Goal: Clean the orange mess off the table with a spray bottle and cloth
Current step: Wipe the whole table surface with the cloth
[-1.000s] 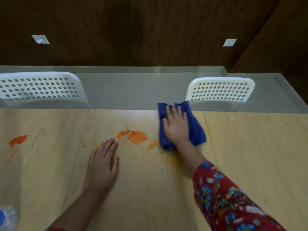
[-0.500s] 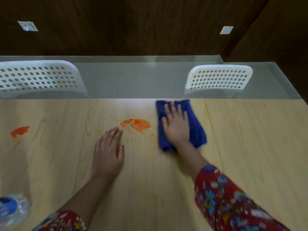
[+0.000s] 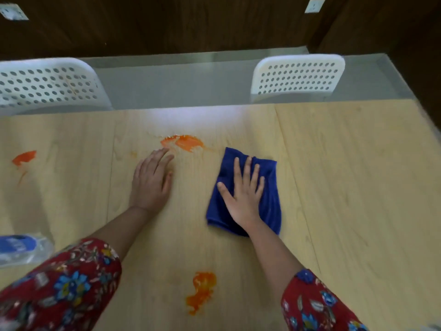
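Pressing the right hand [image 3: 242,194] flat, fingers spread, on top of the folded blue cloth [image 3: 269,204] lying on the wooden worktop [image 3: 346,187]. Resting the left hand [image 3: 151,185] palm-down left of the cloth, apart from it, fingers straight and close together. Far orange patch [image 3: 186,142] just beyond the cloth's left corner; near orange patch [image 3: 201,291] well to the cloth's near side; left orange patch [image 3: 23,157] well off to its left. Blurred clear bottle [image 3: 21,249] far left of the cloth, nearer the viewer.

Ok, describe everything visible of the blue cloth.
The blue cloth is deep blue, soft-looking fabric, folded into a rough rectangle with creases near its far edge. It lies flat on the wooden table, right of the far orange smear and apart from it. The right hand presses on it, fingers spread straight.
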